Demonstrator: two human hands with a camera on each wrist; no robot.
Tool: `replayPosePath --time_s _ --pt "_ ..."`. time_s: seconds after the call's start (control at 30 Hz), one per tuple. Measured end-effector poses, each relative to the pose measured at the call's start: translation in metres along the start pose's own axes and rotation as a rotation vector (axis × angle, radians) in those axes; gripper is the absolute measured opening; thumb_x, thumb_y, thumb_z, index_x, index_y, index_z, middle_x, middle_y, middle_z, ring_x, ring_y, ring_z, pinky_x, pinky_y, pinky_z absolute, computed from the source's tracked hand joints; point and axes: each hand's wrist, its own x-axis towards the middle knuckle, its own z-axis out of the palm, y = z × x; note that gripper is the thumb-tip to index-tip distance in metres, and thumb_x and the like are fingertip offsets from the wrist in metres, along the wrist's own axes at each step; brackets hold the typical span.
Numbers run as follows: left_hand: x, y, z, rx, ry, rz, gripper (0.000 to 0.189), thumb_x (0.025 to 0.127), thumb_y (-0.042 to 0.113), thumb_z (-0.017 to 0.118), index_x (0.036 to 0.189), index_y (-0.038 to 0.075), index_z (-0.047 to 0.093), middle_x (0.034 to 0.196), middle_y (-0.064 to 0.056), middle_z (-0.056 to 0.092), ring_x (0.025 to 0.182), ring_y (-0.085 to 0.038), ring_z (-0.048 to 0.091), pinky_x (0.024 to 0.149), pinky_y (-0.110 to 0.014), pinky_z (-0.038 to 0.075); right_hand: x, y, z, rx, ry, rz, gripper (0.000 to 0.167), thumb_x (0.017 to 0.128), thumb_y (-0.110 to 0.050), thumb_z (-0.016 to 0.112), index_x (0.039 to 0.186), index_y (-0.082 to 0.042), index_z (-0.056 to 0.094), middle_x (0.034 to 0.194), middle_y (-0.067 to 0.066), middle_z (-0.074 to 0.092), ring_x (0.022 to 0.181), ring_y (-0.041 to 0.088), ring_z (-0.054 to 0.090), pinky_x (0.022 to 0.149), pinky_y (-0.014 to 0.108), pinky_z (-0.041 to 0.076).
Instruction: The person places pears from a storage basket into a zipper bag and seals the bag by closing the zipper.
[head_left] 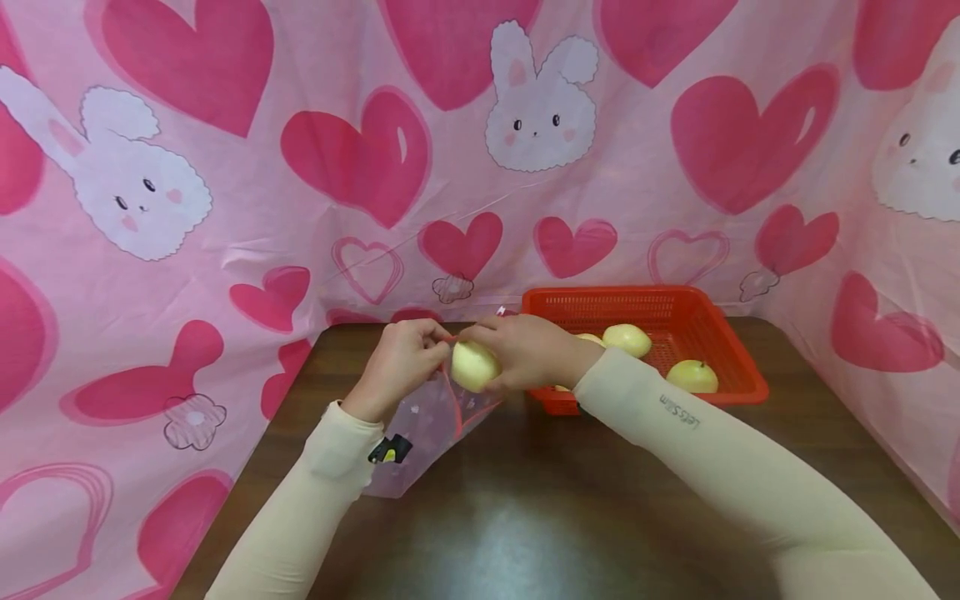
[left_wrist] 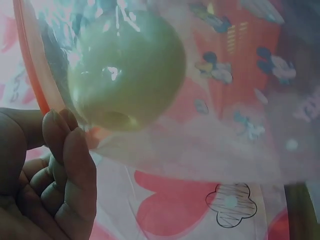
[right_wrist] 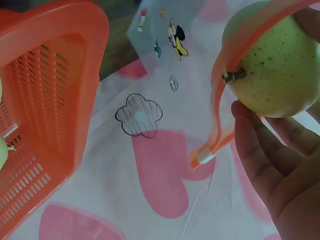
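A clear zip bag (head_left: 420, 437) with a red-orange zip edge and small cartoon prints hangs from my left hand (head_left: 402, 362). The left thumb and fingers pinch that edge, as the left wrist view shows close up. At the bag's mouth, my right hand (head_left: 528, 354) grips a yellow-green pear (head_left: 474, 367) with a short brown stem (right_wrist: 234, 76). The orange zip strip (right_wrist: 218, 90) crosses in front of the pear in the right wrist view. Through the film, the left wrist view shows the pear (left_wrist: 127, 70) close behind the edge.
A red-orange plastic basket (head_left: 738, 367) stands at the back right of the dark wooden table (head_left: 562, 517). Inside lie several pears, among them one at the rear (head_left: 627, 340) and one at the right (head_left: 692, 377). A pink cloth with hearts and rabbits (head_left: 540, 108) hangs around the table.
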Motion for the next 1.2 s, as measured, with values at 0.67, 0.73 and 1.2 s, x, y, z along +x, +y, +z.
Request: replayPosePath --time_s 0.67,0.73,1.2 --pt "-0.003 0.007 -0.002 -0.14 0.105 0.106 0.013 0.088 0.006 0.061 0.092 0.002 0.072 0.059 0.001 0.062 0.047 -0.015 0.059 0.046 -0.032 0.05 0.013 -0.006 0.03 -0.069 -0.194 -0.102 0.049 0.076 -0.033 0.082 0.119 -0.021 0.062 0.092 -0.007 0.061 0.082 0.012 0.058 0.077 0.027 0.052" --pt "-0.002 0.01 -0.002 -0.169 0.125 0.133 0.014 0.088 0.005 0.06 0.092 0.002 0.073 0.059 0.0 0.062 0.047 -0.016 0.059 0.046 -0.032 0.051 0.014 -0.004 0.03 -0.074 -0.214 -0.086 0.038 0.08 -0.025 0.079 0.116 -0.02 0.066 0.086 -0.007 0.063 0.08 0.014 0.059 0.078 0.029 0.052" --pt "0.0 0.011 -0.009 -0.196 0.162 0.13 0.014 0.088 0.005 0.06 0.091 0.004 0.073 0.059 -0.001 0.062 0.048 -0.017 0.06 0.044 -0.033 0.051 -0.007 0.01 0.007 0.08 -0.075 -0.135 0.03 0.084 -0.024 0.077 0.113 -0.021 0.071 0.09 -0.012 0.068 0.078 0.005 0.062 0.074 0.021 0.051"
